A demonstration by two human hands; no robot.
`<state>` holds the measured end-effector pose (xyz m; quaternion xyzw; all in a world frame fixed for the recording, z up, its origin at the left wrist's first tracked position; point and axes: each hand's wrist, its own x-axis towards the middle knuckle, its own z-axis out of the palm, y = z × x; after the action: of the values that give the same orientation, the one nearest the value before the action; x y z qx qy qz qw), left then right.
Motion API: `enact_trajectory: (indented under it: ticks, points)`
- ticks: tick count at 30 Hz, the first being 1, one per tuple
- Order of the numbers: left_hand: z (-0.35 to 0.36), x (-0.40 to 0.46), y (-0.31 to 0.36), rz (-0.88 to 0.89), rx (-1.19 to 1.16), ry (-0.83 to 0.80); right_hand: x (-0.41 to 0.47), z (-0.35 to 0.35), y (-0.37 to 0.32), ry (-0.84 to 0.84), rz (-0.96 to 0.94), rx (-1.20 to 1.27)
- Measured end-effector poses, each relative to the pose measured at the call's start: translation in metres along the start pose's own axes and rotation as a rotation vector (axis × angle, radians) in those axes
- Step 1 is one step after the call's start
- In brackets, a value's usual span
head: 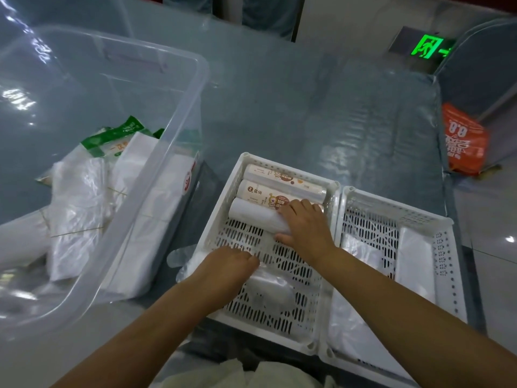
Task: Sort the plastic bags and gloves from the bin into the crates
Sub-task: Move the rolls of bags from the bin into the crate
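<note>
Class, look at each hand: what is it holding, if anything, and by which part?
The right hand grips the plain white plastic roll at its right end, inside the left white slotted crate. The left hand rests on clear plastic; its grip cannot be told.

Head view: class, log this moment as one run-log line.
right hand: grips plain roll | left hand: on clear bag | left crate: three rolls | right crate: flat bags | bin: packs left

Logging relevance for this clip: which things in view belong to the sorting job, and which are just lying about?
Job: clear bin; left crate with bag rolls; right crate; right hand on plain roll; left hand.

Lying about: orange bag; green exit sign.
</note>
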<state>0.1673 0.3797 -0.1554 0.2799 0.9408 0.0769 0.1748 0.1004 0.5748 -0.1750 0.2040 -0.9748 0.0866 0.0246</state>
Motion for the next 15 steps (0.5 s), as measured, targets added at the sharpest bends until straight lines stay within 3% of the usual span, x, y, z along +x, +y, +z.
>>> enact_trajectory:
  ticks: [3,9,15]
  points:
    - [-0.015,0.005,0.001,0.001,0.032,0.036,0.000,-0.006,0.006,0.018,0.040,0.088]
    - [-0.081,0.048,0.006,0.057,0.103,0.400,-0.006,-0.038,0.034,0.266,0.221,0.265]
    - [-0.091,0.108,0.000,0.062,0.115,0.442,-0.026,-0.042,0.045,0.549,0.548,0.561]
